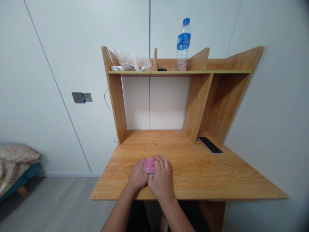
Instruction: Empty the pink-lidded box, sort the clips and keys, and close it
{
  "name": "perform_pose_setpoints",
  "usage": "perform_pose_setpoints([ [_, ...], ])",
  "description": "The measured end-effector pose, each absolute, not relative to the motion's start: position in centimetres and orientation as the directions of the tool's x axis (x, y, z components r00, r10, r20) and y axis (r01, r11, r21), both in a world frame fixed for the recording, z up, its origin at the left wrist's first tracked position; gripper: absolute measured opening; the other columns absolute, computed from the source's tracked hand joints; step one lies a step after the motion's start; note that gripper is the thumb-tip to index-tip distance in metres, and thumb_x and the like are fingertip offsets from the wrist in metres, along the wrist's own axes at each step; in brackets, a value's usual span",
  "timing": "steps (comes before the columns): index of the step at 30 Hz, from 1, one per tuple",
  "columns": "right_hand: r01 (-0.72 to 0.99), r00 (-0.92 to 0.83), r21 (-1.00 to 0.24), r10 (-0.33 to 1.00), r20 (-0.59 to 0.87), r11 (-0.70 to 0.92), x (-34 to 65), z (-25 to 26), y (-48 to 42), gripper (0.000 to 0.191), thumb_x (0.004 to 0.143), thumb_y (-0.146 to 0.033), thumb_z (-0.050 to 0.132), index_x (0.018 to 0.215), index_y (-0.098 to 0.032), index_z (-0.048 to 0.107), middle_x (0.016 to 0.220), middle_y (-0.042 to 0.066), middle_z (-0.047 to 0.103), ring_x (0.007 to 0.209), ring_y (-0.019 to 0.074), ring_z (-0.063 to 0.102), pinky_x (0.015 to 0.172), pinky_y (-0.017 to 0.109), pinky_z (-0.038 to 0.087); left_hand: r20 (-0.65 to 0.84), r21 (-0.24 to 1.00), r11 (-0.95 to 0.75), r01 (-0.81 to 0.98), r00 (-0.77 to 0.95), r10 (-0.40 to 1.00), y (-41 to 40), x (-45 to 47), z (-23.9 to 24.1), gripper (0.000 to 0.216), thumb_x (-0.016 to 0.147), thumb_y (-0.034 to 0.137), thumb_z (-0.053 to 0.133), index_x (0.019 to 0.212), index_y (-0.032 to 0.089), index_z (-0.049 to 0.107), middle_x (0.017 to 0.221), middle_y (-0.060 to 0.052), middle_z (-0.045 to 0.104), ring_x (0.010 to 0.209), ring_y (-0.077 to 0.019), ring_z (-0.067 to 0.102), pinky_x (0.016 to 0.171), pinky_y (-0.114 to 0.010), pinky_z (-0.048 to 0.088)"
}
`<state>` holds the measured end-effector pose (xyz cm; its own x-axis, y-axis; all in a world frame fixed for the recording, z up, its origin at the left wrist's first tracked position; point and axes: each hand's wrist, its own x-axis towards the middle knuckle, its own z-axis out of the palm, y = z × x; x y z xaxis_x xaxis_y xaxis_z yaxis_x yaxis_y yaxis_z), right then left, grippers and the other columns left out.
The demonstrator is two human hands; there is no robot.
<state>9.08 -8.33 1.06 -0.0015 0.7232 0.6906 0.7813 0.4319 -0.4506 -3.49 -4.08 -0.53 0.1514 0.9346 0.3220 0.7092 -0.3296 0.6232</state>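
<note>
A small pink container with a rounded lid [149, 166] is between my hands, above the front middle of the wooden desk. My left hand [138, 175] wraps round its left side, with the thumb near the rim. From the right, my right hand [161, 175] closes over it, the fingers bent onto the top of the lid. A brighter pink raised part shows under those fingertips. My hands hide the lower body of the container, so I cannot tell whether it touches the desk.
A dark-screened phone [210, 145] lies on the desk [217, 174] at the right. On the upper shelf [164, 73] stand a plastic bottle [183, 43], a crumpled plastic bag [134, 60] and a small black round thing [162, 69]. A bed corner [16, 161] is at far left.
</note>
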Motion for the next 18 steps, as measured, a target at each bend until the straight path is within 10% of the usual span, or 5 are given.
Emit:
perform_pose_setpoints([
  [18,0.76,-0.161,-0.379,0.717,0.678,0.529,11.6,1.6,-9.5,0.059,0.064,-0.002,0.052,0.118,-0.021,0.064,0.135,0.008,0.063,0.135,0.0313,0.044,0.115,0.056,0.033,0.297,0.709,-0.345,0.615,0.184,0.937,-5.0,-3.2,0.4,0.035,0.067,0.04,0.079,0.088,0.016,0.065,0.085,-0.007,0.07,0.077,-0.0215,0.065,0.07,-0.029,0.045],
])
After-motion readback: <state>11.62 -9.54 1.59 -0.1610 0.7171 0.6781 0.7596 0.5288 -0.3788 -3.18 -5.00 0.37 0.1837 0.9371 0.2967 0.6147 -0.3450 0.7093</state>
